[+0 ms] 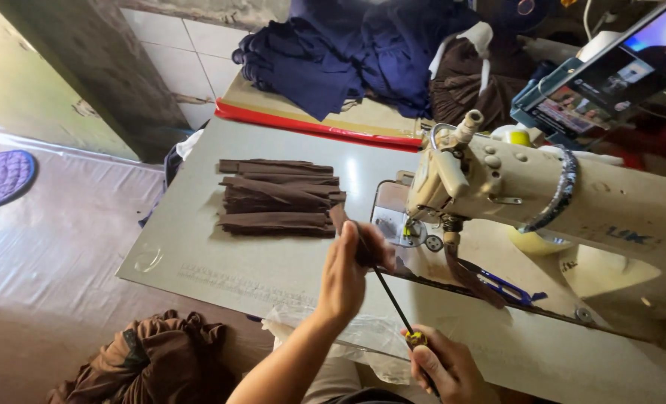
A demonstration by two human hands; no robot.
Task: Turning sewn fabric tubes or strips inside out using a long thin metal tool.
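Note:
My left hand (346, 273) is raised over the front edge of the grey sewing table (198, 247), pinching the end of a narrow brown fabric strip (339, 215). My right hand (445, 366), low at the bottom edge, grips the yellow-and-black handle of a thin dark rod (389, 299) that runs up into the strip held by the left hand. A stack of several brown fabric strips (277, 196) lies on the table to the left. The cream sewing machine (527, 187) stands to the right, with another brown strip (468, 277) under its needle area.
Navy cloth (333, 52) is piled at the far end on a red-edged board. A phone on a stand (610, 75) is at the upper right. Blue-handled scissors (509, 288) lie by the machine. Brown fabric (161, 359) is heaped on the floor; clear plastic (363, 337) hangs at the table front.

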